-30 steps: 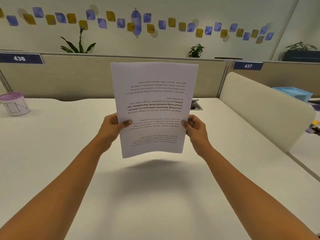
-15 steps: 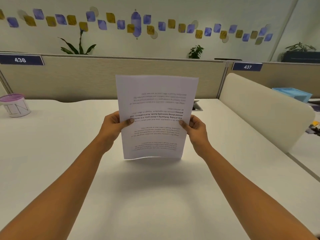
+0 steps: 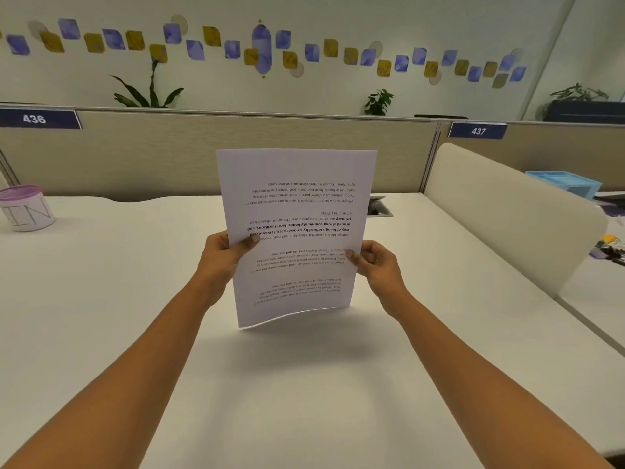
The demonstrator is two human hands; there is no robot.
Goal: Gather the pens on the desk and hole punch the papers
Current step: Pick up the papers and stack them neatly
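The left hand (image 3: pixel 221 257) and right hand (image 3: pixel 373 262) are each pinching a side of the papers (image 3: pixel 296 231), standing them up above the middle of the desk (image 3: pixel 101 299).

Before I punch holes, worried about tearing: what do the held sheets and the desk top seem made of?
Sheets: thin matte white printer paper; printed text, bottom edge bows. Desk top: smooth off-white, faint sheen, probably laminate; the core is hidden.

Big white desk (image 3: pixel 101 316), a round white tub with a purple lid (image 3: pixel 25 208) sitting far back on the left — a small grey hatch (image 3: pixel 380 208) set in near the back edge
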